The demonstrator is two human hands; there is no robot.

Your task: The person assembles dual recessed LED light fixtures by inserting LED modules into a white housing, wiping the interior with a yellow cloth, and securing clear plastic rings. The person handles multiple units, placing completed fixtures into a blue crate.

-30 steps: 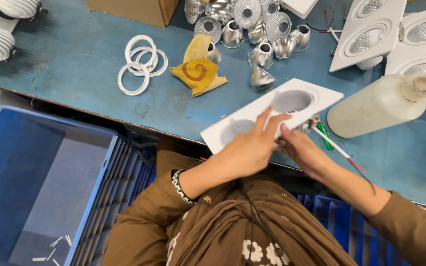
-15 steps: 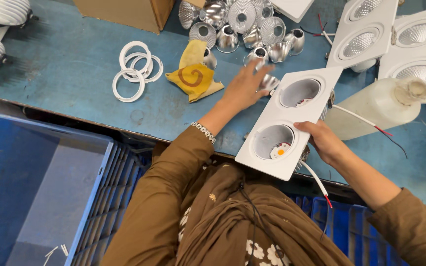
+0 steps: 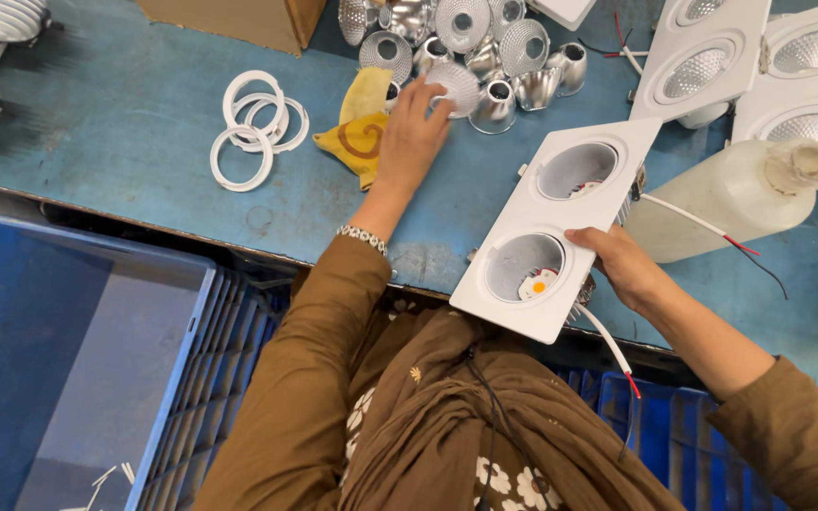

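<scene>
My right hand (image 3: 623,264) grips the edge of a white twin-hole light housing (image 3: 560,225), held tilted over the table's front edge; a small LED chip shows in its nearer hole and wires trail below it. My left hand (image 3: 412,132) reaches forward, its fingers closed on a silver cone reflector (image 3: 453,85) at the edge of a pile of several reflectors (image 3: 485,47). A yellow cloth (image 3: 360,128) lies just left of that hand.
Three white rings (image 3: 253,123) lie on the blue table (image 3: 125,142). A translucent plastic bottle (image 3: 731,194) rests on its side to the right. More white housings (image 3: 712,57) sit at the back right, a cardboard box (image 3: 239,19) at the back, a blue crate (image 3: 59,378) below left.
My left hand has reached further forward from the housing to the reflector pile and closed on one. The housing has turned and moved right in my right hand.
</scene>
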